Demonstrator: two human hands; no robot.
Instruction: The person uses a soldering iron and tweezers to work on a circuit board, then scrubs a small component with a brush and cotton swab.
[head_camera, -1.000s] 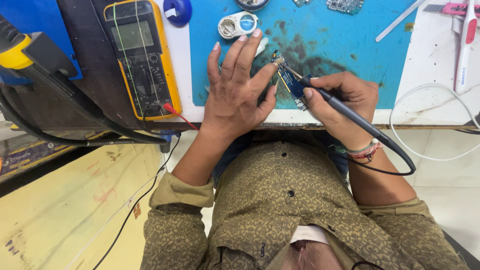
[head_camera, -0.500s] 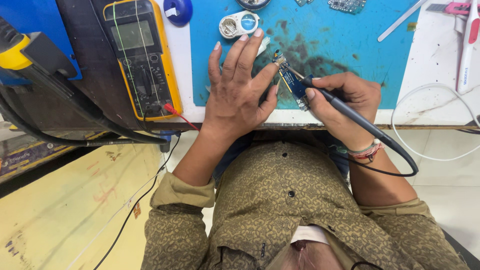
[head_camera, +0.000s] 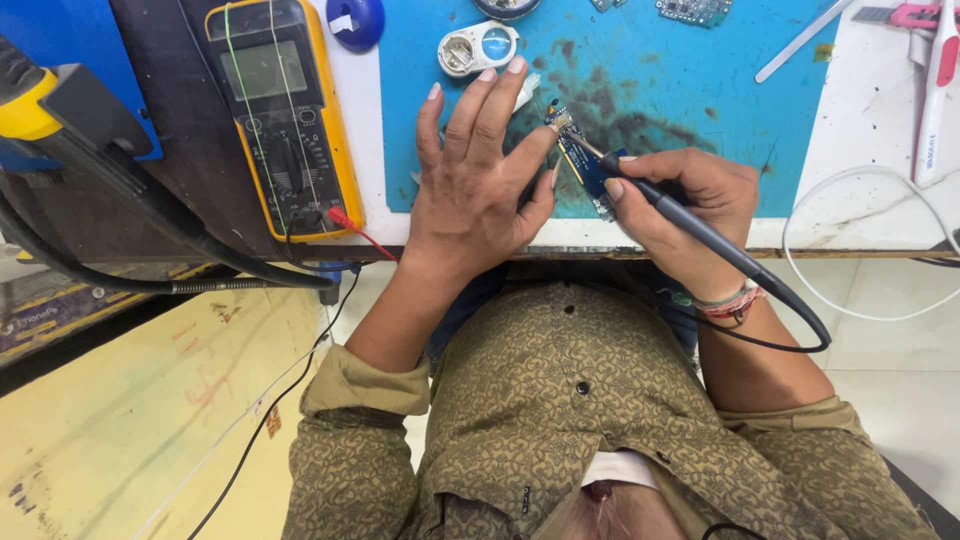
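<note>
Bright, even daylight, soft shadows, sharp focus, slight wide-angle bending at the edges

A white work surface (head_camera: 880, 215) with a scuffed, stained top is running across the upper part of the view, its thin front edge facing the camera. A bright blue rubber mat (head_camera: 700, 90), smudged with dark marks, is lying over the middle of it. At the left, a dark brown panel (head_camera: 190, 160) is covering the surface, with a solid blue block (head_camera: 70, 40) sitting behind it in the corner. Below, pale tiled floor (head_camera: 890, 340) is showing on the right, and a worn yellow painted board (head_camera: 120, 420) is spreading at the lower left. Even, soft light is falling everywhere.
</note>
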